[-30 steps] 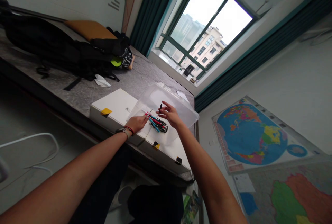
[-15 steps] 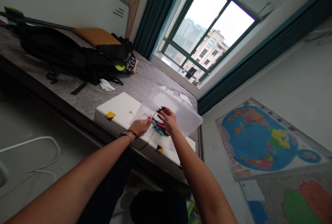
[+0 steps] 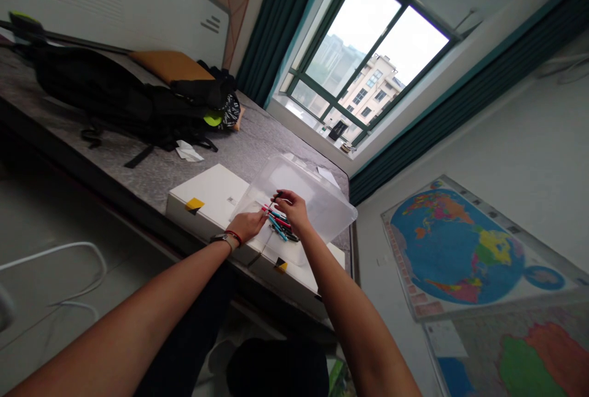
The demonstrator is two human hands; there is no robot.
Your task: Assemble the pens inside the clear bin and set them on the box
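My left hand (image 3: 248,225), with a watch and a red band at its wrist, is closed in a pinch around a pen, mostly hidden by the fingers; a bit of red shows near the fingertips. My right hand (image 3: 292,205) pinches a thin dark pen part (image 3: 278,195), which slants down toward the left fingertips. Whether the two pieces touch is too small to tell. Just beyond and below the hands lies a pile of pens (image 3: 281,227) in blue, red and black, inside a translucent plastic bin (image 3: 324,204).
Under the bin are white boxes (image 3: 216,191) with yellow-and-black tabs, on a grey bed-like surface (image 3: 257,133). A black bag (image 3: 124,96) and a crumpled tissue (image 3: 188,151) lie to the left. A world map (image 3: 455,243) hangs on the right wall; a window (image 3: 363,47) is behind.
My right hand has moved left and closer to my left hand, bringing the dark pen part with it. My left hand stays nearly where it was.
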